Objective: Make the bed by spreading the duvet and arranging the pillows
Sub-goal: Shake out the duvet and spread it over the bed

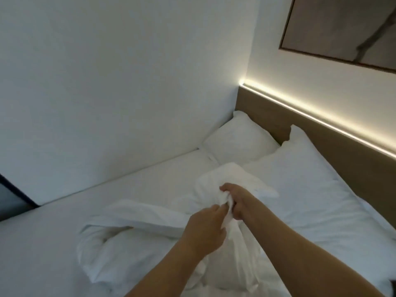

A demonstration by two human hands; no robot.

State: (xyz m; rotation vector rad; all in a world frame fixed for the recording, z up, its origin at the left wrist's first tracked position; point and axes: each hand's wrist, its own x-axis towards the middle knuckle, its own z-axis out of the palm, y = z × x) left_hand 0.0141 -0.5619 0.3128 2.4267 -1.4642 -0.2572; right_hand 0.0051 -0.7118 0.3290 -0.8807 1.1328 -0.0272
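White duvet (162,228) lies bunched mid-bed. Left hand (205,228) and right hand (233,200) clench one edge, probably to spread it; two pillows (237,138) rest at one o'clock.

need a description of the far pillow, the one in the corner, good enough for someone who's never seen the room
Start at the wooden headboard with the light strip along its top, and follow it left to the corner with the white wall. The far pillow lies flat in that corner. Unlike the nearer pillow, it touches the side wall and is farther from both hands.
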